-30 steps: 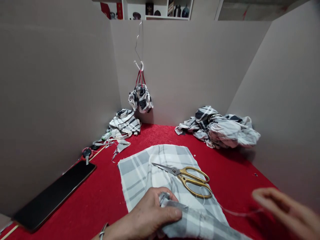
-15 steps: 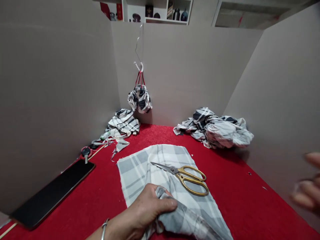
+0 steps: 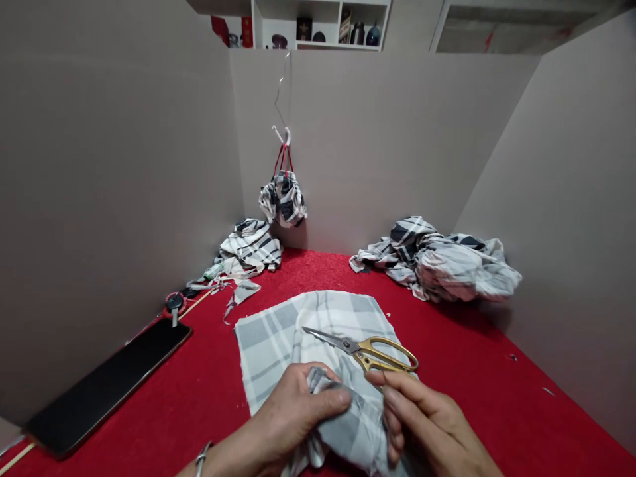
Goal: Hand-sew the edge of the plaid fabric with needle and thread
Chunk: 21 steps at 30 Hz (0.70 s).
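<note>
My left hand [image 3: 303, 411] grips a gathered fold of grey and white checked cloth [image 3: 271, 331], thumb on top. The rest of the cloth lies spread on the red table cover. Close beside it, at the right, my right hand [image 3: 422, 414] is closed in a pinch over the cloth; whatever is between thumb and forefinger is too small to make out. Gold-handled scissors [image 3: 362, 348] lie on the cloth just beyond both hands, blades pointing left, and the right fingertips partly cover the lower handle.
A black phone [image 3: 109, 384] lies at the left, with a key [image 3: 175, 305] by its far end. Crumpled checked cloth [image 3: 251, 242] sits back left, and a bigger heap [image 3: 452, 265] back right. A small checked bag [image 3: 284, 199] hangs against the grey back panel [image 3: 387, 146].
My right hand has come in from the far right edge to the cloth beside my left hand. The left hand keeps its grip. The view has shifted slightly.
</note>
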Each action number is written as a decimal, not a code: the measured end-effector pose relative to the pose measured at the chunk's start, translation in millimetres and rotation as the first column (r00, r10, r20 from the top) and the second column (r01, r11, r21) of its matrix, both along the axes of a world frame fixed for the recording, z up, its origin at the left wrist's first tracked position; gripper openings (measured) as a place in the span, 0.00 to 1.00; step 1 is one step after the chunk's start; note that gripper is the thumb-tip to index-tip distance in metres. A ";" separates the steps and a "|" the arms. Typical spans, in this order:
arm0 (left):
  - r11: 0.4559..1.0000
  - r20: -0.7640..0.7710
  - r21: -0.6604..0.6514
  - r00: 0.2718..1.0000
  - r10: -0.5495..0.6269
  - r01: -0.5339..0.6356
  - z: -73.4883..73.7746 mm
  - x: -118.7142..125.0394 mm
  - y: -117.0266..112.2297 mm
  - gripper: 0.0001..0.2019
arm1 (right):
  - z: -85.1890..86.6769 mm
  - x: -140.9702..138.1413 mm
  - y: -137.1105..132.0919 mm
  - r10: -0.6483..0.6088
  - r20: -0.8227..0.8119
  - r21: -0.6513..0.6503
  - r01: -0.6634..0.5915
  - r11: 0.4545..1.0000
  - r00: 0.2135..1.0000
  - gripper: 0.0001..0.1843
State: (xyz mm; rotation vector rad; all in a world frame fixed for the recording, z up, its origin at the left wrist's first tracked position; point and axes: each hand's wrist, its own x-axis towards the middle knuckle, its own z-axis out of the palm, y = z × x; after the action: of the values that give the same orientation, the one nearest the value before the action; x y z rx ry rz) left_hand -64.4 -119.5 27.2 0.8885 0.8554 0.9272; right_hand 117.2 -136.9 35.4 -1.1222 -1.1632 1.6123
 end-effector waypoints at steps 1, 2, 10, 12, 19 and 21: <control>1.000 -0.011 0.006 1.000 -0.018 0.018 0.8 0.1 -0.1 0.14 | -0.3 1.5 3.7 -0.018 0.042 0.035 0.017 0.999 0.999 0.24; 0.999 -0.044 0.005 0.998 -0.037 0.038 1.0 0.3 -0.2 0.14 | 0.5 3.8 6.8 -0.029 0.096 0.070 0.022 0.997 0.995 0.23; 1.000 -0.193 -0.022 0.981 -0.008 0.004 -12.0 6.2 -1.7 0.12 | -3.6 12.5 11.9 0.072 0.499 0.181 -0.185 0.966 0.864 0.13; 1.000 -0.207 -0.020 0.978 -0.013 0.009 -12.6 7.3 -1.9 0.13 | -8.0 11.7 11.2 0.124 0.529 0.191 -0.260 0.946 0.839 0.15; 1.000 -0.220 0.029 0.976 -0.001 0.008 -8.0 4.6 -2.1 0.12 | -6.7 16.2 9.1 -0.084 0.653 0.429 -0.277 0.860 0.752 0.15; 1.000 -0.184 0.019 0.983 0.005 -0.001 -6.7 3.7 -1.2 0.11 | -5.0 19.3 7.7 -0.184 0.602 0.475 -0.163 0.865 0.777 0.13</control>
State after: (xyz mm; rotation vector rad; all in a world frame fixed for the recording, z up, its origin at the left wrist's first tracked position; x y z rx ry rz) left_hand -60.7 -120.7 20.5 1.0004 1.0078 0.8660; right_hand 136.5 -129.2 30.4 -1.3357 -1.8792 0.8058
